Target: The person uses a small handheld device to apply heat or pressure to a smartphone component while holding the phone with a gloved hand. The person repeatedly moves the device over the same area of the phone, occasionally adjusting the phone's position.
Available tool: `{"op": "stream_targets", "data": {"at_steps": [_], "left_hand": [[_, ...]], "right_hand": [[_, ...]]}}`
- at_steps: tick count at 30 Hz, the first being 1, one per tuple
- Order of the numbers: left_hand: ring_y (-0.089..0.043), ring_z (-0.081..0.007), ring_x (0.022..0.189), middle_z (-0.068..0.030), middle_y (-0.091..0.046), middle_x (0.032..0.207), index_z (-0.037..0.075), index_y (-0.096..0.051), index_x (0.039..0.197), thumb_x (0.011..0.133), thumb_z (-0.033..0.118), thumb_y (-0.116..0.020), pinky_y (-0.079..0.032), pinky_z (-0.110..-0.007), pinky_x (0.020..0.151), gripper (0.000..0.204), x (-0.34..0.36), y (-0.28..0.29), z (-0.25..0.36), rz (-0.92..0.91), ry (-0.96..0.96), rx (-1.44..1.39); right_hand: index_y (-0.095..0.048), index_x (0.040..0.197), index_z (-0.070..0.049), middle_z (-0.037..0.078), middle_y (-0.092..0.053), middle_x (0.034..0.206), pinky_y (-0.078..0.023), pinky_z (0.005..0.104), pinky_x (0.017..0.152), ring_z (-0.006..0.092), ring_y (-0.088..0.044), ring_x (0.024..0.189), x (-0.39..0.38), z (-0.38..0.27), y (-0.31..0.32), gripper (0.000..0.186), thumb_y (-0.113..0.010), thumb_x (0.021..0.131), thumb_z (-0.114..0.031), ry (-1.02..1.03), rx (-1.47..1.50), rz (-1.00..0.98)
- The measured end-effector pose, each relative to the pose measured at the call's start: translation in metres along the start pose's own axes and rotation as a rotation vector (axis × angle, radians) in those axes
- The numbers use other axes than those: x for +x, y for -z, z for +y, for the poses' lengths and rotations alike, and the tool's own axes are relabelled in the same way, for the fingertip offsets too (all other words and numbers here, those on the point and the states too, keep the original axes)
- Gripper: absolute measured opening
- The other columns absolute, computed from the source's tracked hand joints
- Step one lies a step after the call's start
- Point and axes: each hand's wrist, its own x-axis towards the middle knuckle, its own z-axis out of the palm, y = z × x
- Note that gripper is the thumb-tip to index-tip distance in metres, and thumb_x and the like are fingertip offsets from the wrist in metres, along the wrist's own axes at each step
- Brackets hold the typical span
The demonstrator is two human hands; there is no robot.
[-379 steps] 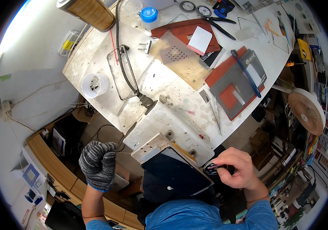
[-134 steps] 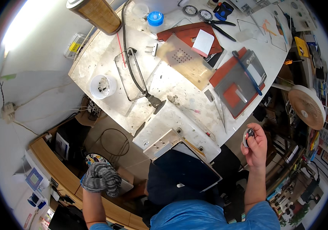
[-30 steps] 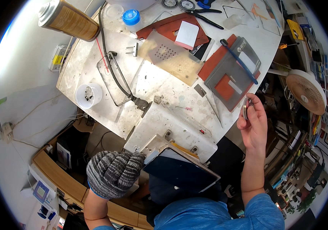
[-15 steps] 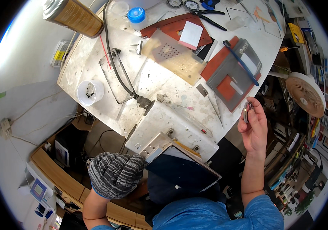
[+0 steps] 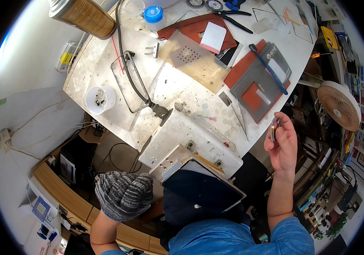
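My right hand [image 5: 282, 146] is raised off the table's right edge, thumb and fingers closed round a small round disc with a shiny metal rim [image 5: 274, 129]. What kind of thing the disc is does not show. A grey-black striped knit hat [image 5: 124, 194] is drawn over my left hand, which stays hidden inside it, fingers and all. Left of my lap, the hat hangs beside a dark flat pad [image 5: 203, 185]. Beyond the pad stands a white machine housing [image 5: 190, 140] with metal fittings on its near side.
A cluttered white table [image 5: 143, 127] holds a white tub [image 5: 100, 100], a spray can [image 5: 84, 17], a blue-capped jar [image 5: 154, 17], pliers [image 5: 233, 19], a perforated translucent sheet [image 5: 199, 68] and a grey panel [image 5: 254, 85] with a blue-handled tool [image 5: 269, 70]. A fan [image 5: 338, 105] stands at right.
The hat-covered left hand has moved a little left, away from the dark pad and the machine. My right hand still holds the disc in nearly the same place.
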Motion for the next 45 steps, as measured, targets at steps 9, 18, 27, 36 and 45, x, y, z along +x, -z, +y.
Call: {"op": "stream_targets", "data": {"at_steps": [9, 18, 27, 36, 45], "left_hand": [[-0.062, -0.0259, 0.068, -0.0048, -0.065, 0.077, 0.011, -0.065, 0.083, 0.068, 0.002, -0.070, -0.046, -0.038, 0.061, 0.018, -0.003, 0.004, 0.003, 0.037, -0.034, -0.024], [-0.063, -0.0261, 0.068, -0.0042, -0.065, 0.078, 0.013, -0.063, 0.083, 0.070, 0.005, -0.070, -0.048, -0.040, 0.063, 0.017, -0.019, -0.002, 0.004, 0.074, -0.025, 0.013], [-0.062, -0.0303, 0.073, -0.0072, -0.065, 0.083, 0.015, -0.064, 0.084, 0.072, 0.011, -0.067, -0.047, -0.043, 0.069, 0.013, -0.039, -0.001, 0.003, 0.074, -0.037, 0.140], [-0.061, -0.0323, 0.078, -0.0080, -0.064, 0.085, 0.014, -0.065, 0.086, 0.070, 0.010, -0.068, -0.047, -0.045, 0.073, 0.016, -0.067, -0.011, 0.003, 0.142, 0.067, 0.183], [-0.060, -0.0305, 0.074, -0.0079, -0.062, 0.084, 0.013, -0.063, 0.088, 0.071, 0.005, -0.067, -0.045, -0.044, 0.068, 0.019, -0.085, -0.010, 0.002, 0.194, 0.069, 0.130]], "right_hand": [[-0.047, 0.121, 0.002, 0.006, -0.059, 0.087, -0.048, 0.0223, 0.048, 0.0114, -0.057, 0.056, -0.015, 0.004, 0.000, 0.040, -0.067, 0.087, -0.008, -0.032, -0.012, -0.067], [-0.048, 0.117, 0.000, 0.008, -0.061, 0.081, -0.048, 0.0218, 0.048, 0.0129, -0.058, 0.055, -0.031, 0.005, -0.004, 0.037, -0.067, 0.085, -0.003, -0.125, -0.028, -0.146], [-0.055, 0.115, 0.003, 0.005, -0.062, 0.079, -0.048, 0.0191, 0.052, 0.0081, -0.059, 0.059, -0.037, 0.006, -0.008, 0.038, -0.072, 0.083, -0.008, -0.143, -0.166, -0.168], [-0.060, 0.111, 0.002, -0.001, -0.060, 0.084, -0.044, 0.0159, 0.060, 0.0023, -0.054, 0.070, -0.038, 0.008, -0.013, 0.038, -0.077, 0.080, -0.013, -0.079, -0.320, -0.195], [-0.062, 0.110, 0.000, -0.001, -0.058, 0.078, -0.042, 0.0156, 0.052, 0.0023, -0.054, 0.061, -0.039, 0.009, -0.020, 0.036, -0.076, 0.082, -0.018, -0.117, -0.358, -0.219]]}}
